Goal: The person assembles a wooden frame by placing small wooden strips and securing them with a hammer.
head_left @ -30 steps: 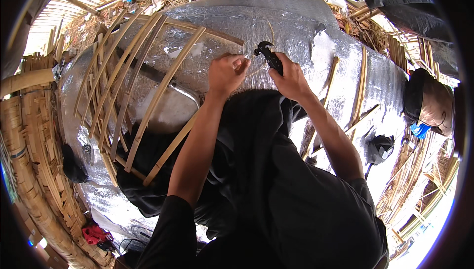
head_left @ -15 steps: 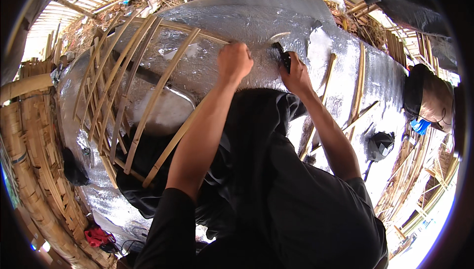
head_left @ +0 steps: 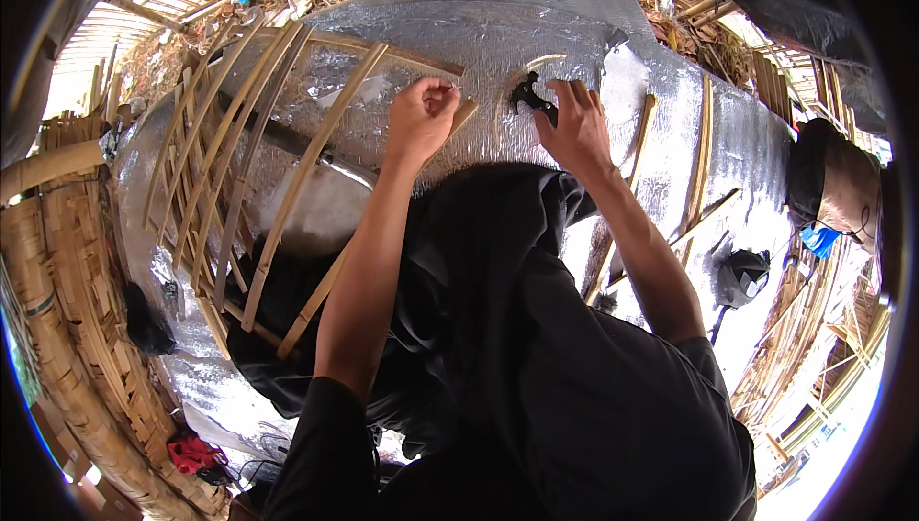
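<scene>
Splaying loosely, right hand (head_left: 581, 131) sits beside black tool (head_left: 528, 97); left hand (head_left: 418, 124) curls, contents unclear.

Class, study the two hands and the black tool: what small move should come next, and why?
Probably bring the right hand away from the black tool toward the left hand. The right fingers look spread rather than wrapped around the tool, which seems to lie on the silvery sheet, while the left hand is curled beside a bamboo slat.

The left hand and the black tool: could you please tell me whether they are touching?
Apart: the head view shows a plain gap, with silver sheeting visible between the left hand and the black tool.
</scene>
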Tool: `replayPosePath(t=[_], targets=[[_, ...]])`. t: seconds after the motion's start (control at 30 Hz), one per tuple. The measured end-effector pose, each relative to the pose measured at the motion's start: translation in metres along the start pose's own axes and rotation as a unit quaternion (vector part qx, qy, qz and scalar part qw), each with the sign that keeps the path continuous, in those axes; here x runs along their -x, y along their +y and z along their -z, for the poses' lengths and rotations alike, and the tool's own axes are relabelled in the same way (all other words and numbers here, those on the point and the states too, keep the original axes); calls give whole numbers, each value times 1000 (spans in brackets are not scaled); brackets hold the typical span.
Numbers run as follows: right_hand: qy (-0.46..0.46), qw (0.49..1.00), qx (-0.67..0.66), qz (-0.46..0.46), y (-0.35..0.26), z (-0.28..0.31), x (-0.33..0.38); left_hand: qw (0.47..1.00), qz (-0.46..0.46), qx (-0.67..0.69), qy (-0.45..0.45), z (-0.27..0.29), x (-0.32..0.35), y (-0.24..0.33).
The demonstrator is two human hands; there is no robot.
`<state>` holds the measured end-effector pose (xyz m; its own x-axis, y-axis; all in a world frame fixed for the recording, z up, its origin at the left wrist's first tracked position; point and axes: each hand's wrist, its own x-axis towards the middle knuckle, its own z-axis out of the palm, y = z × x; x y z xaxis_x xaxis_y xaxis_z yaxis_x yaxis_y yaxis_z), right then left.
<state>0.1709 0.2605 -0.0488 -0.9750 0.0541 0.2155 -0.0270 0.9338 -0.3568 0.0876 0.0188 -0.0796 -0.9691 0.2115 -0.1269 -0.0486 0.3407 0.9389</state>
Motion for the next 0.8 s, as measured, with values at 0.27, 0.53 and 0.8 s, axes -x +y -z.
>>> replayPosePath(t=[0.27,0.53,0.8], targets=[[-218,930,-269,-120,-43,-23,-63,980,-167,-108,-22,-14,-4,4],[-238,889,-352,-169,-45,-42,-61,990,-141,-23,16,-18,3,-8],[-146,945,-278,-88,-38,-49,-44,972,-125,-198,23,-4,20,-11]])
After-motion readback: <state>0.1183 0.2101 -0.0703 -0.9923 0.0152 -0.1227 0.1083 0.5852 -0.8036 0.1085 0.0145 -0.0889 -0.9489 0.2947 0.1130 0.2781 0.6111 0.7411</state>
